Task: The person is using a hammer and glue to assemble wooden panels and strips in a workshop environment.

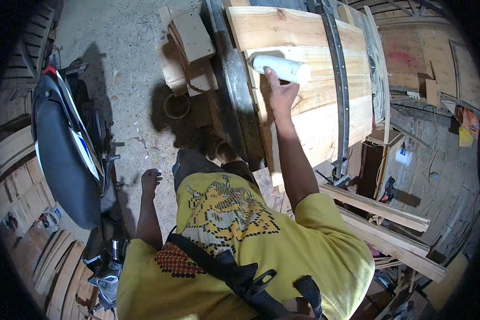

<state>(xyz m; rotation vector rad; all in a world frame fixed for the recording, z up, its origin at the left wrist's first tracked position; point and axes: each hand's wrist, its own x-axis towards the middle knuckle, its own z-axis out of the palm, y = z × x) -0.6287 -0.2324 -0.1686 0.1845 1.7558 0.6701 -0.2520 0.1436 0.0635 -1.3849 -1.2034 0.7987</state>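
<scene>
The counter (234,85) is a long work surface with a dark metal edge on its left side, and it carries several pale wooden boards (309,90) that lie side by side across it. A dark metal bar (338,90) runs over the boards near the counter's right edge. On the boards, toward the far left part of the counter, lies a white cylinder-shaped bottle (281,69), on its side. The right hand (280,96) is stretched out and rests just under this bottle; the fingers touch its lower side and seem slightly curled against it, but I cannot tell if they really pinch it. The left hand (150,180) hangs down beside the body over the concrete floor (122,48), fingers loosely bent, holding nothing.

I judge the step in hand is working with the bottle on the boards. The next move needs a firm hold of the bottle, so that it does not roll.
</scene>
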